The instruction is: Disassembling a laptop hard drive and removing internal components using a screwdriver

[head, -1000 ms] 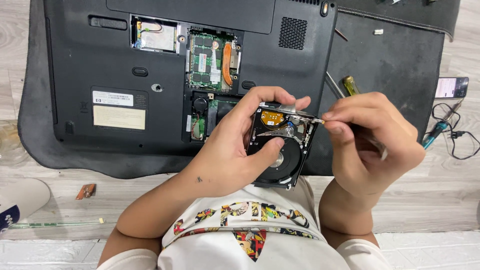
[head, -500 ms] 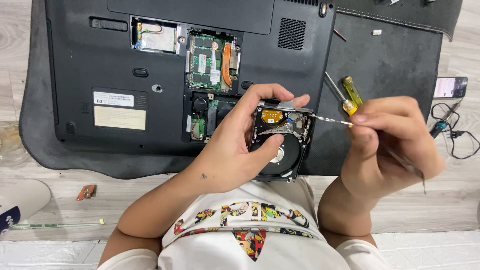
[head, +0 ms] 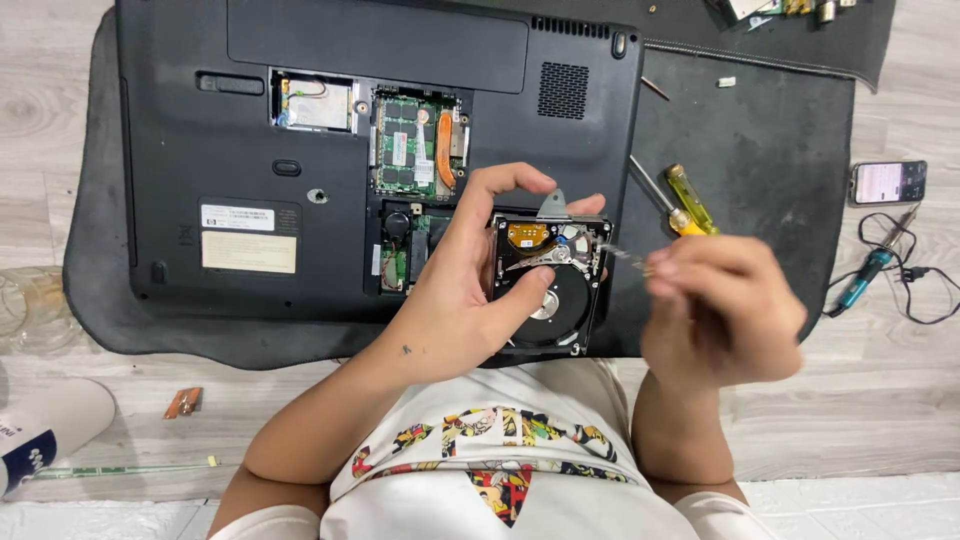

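Clearly the work in hand is on the opened hard drive (head: 548, 285), which the left hand (head: 470, 290) grips from its left side, thumb lying across the shiny platter and fingers curled over the top edge, holding it up just above the near edge of the upturned laptop (head: 330, 150). The right hand (head: 715, 310) is closed around a thin metal tool (head: 625, 257) whose tip points at the drive's right edge; the hand is blurred, so I cannot tell the exact grip. To do this well, I judge the thumb should shift off the platter onto the frame, since pressure there could mark it. The tool's tip should meet its spot squarely, with small, steady strokes. A yellow-handled screwdriver (head: 688, 198) lies on the dark mat (head: 770, 160) just beyond.
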